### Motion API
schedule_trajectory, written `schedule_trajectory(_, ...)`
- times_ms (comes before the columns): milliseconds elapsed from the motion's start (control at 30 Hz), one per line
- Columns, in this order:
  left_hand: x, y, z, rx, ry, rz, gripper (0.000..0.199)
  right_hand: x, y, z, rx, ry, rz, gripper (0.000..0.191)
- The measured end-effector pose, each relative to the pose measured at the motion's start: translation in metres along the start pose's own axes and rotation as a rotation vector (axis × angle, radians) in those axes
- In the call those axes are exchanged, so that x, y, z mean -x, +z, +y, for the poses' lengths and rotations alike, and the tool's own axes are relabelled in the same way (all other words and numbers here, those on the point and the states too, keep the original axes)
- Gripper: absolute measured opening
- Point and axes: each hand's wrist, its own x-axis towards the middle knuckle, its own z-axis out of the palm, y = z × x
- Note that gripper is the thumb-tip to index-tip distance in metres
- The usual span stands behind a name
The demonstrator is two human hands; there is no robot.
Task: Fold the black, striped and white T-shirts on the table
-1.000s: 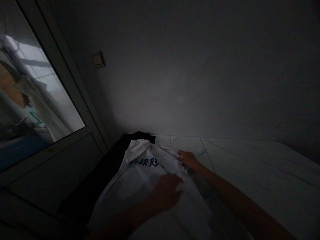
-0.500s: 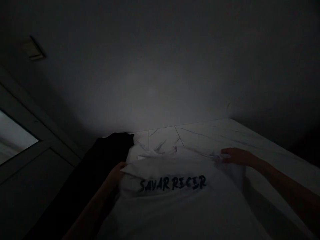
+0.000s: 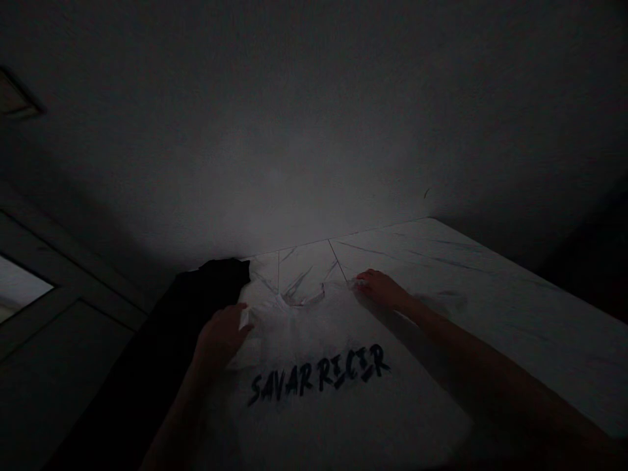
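Note:
A white T-shirt (image 3: 314, 418) with dark brush-style lettering across it lies spread on a marble-patterned surface (image 3: 490, 281), its neckline toward the wall. My left hand (image 3: 220, 337) is at the shirt's left shoulder, thumb and forefinger apart with a bit of white cloth between them. At the right shoulder, my right hand (image 3: 380, 290) has its fingers closed on the cloth edge. Dark clothing (image 3: 196, 311) lies along the left, beside my left forearm. The shirt's lower part fades into shadow.
The room is very dim. A plain wall (image 3: 304, 144) rises behind the surface. At the left is a panelled door (image 3: 63, 353) with a lighter pane, and a small wall fixture (image 3: 17, 95) above it. The surface's right edge runs down toward the lower right.
The shirt has come down flatter onto the surface, and its neckline now shows clearly. My right hand has moved left toward the neckline. My left thumb and forefinger have parted. The view has shifted slightly.

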Motion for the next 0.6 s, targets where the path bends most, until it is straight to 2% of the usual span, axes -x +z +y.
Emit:
schedule_trajectory(33, -0.013, 0.003, 0.020, 0.023, 0.024, 0.041, 0.040, -0.006, 0.003, -0.010, -0.004, 0.023, 0.005, 0.029)
schedule_trajectory(100, -0.038, 0.013, 0.052, 0.035, -0.008, 0.038, 0.039, -0.016, 0.008, -0.023, -0.005, 0.067, 0.022, 0.027)
schedule_trajectory(167, -0.056, 0.025, 0.068, 0.041, -0.102, 0.004, 0.038, -0.022, 0.012, -0.029, -0.003, 0.098, 0.033, 0.022)
schedule_trajectory(267, -0.069, 0.040, 0.062, 0.064, -0.187, -0.025, 0.031, -0.023, 0.015, -0.026, -0.017, 0.144, 0.047, 0.011)
schedule_trajectory(367, -0.073, 0.047, 0.046, 0.113, -0.187, -0.039, 0.020, -0.020, 0.018, -0.022, -0.045, 0.163, 0.089, 0.009)
schedule_trajectory(433, -0.075, 0.046, 0.044, 0.150, -0.159, -0.040, 0.014, -0.016, 0.022, -0.025, -0.104, 0.181, 0.145, 0.012)
schedule_trajectory(533, -0.073, 0.036, 0.063, 0.281, -0.054, 0.026, 0.009, -0.009, 0.026, -0.037, -0.273, 0.145, 0.269, 0.016)
schedule_trajectory(600, -0.069, 0.024, 0.085, 0.461, 0.082, 0.096, 0.009, -0.003, 0.022, -0.051, -0.402, 0.063, 0.318, 0.022)
